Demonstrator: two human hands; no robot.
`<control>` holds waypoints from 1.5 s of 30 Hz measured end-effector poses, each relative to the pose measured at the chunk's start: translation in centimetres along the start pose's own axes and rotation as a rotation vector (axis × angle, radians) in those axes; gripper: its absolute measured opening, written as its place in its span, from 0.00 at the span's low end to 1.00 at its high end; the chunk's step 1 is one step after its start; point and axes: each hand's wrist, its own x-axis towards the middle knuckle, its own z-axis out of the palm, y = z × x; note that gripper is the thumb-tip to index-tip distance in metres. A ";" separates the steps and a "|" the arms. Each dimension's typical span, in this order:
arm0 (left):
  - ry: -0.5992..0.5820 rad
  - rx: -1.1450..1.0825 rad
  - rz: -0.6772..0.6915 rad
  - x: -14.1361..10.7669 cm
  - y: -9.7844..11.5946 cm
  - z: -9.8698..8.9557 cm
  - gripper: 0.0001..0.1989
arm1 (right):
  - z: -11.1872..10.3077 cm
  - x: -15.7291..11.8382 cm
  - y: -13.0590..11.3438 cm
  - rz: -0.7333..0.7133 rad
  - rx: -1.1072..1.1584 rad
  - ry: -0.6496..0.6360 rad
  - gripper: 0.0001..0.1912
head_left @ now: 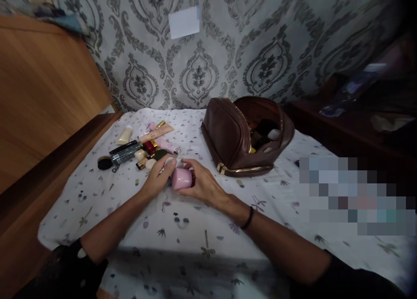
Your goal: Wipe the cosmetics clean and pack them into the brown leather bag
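A pink jar (182, 178) is held in my right hand (203, 184), its fingers wrapped round the jar's right side. Pinched in my left hand (158, 175), right against the jar, is a small white piece (171, 161) that looks like a wipe or tissue. Just beyond my hands lies a pile of cosmetics: a peach tube (156, 133), a red-and-gold item (150, 147), a grey-blue bottle (124, 154), a cream tube (125, 135) and a round black container (104, 162).
An open brown bag (228, 136) with items inside stands to the right of my hands on the patterned white cloth (202, 229). A wooden panel (48, 90) rises at the left. A clear bottle (352, 90) lies at the far right. The patterned wall is behind.
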 end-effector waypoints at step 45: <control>0.110 -0.004 0.101 0.0 -0.7 -0.1 0.16 | -0.5 1.1 -0.9 0.365 1.008 0.088 0.29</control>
